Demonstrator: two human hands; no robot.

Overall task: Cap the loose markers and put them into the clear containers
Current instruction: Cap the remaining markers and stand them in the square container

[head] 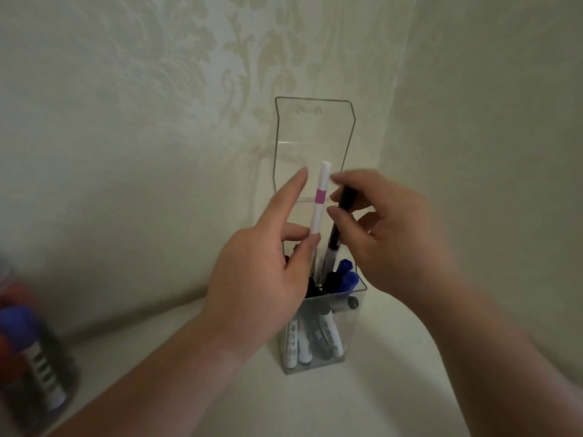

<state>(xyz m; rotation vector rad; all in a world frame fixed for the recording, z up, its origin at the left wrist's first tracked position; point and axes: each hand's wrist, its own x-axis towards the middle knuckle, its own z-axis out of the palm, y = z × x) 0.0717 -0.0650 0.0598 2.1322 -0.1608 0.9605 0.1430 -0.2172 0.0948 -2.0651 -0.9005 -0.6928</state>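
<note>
R hand (394, 234) blurred, prob. pinching black marker (333, 239); container (348, 332) rim part-hidden.

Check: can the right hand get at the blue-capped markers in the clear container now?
Probably not yet. The right hand pinches a black pen lowered into the clear container beside the blue-capped markers, so it is busy. The lid is flipped up, leaving the opening free.
</note>
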